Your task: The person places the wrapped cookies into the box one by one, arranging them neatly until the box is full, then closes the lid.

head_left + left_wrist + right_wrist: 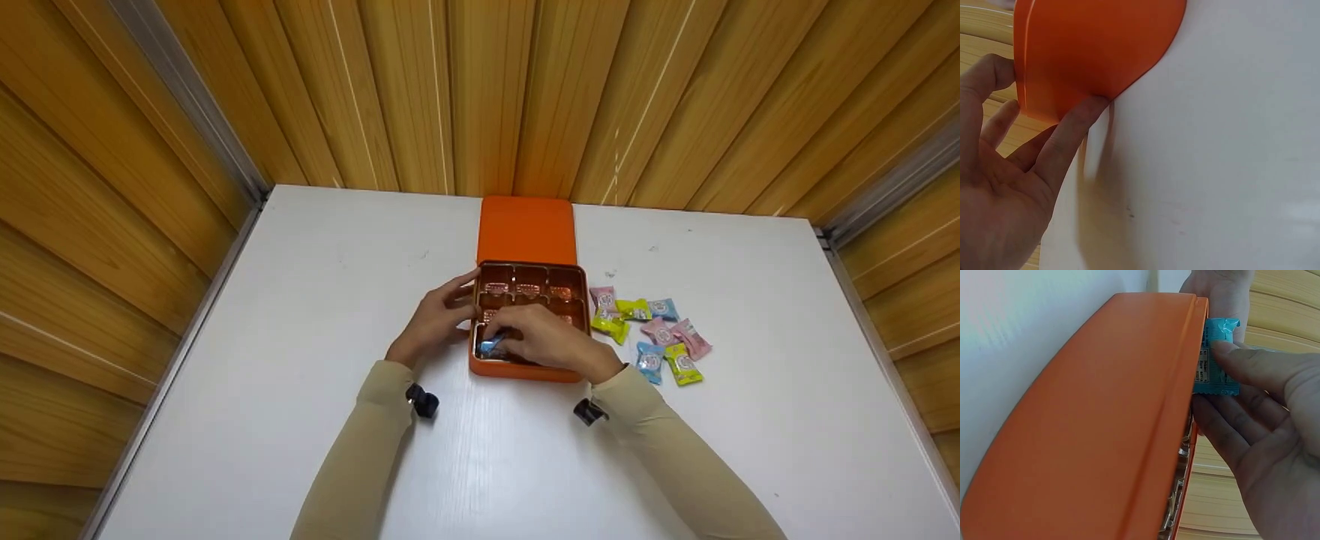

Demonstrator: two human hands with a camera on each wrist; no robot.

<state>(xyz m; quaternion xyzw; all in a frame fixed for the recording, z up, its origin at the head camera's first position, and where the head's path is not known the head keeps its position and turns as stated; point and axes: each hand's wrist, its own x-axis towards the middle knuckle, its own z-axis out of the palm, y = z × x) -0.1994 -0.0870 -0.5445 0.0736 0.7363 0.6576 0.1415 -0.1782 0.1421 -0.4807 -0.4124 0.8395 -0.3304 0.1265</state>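
Observation:
An orange box [525,370] stands on the table, its brown compartment tray [528,279] facing up. My right hand [544,337] pinches a blue wrapped candy [1220,357] between thumb and fingers, at the near-left compartment. Part of that wrapper shows under the fingers in the head view. On the box's left side, my left hand [435,322] touches the orange wall with its fingertips [1092,104]. Its fingers are spread and loosely extended, without curling round the box. The back of my right hand hides the middle and near-right compartments.
An orange lid [526,229] lies flat behind the box, by the wooden wall. Right of the box lie several wrapped candies: pink [691,339], yellow-green [683,364] and blue [649,361]. The white table [315,300] has panelled walls along its back and sides.

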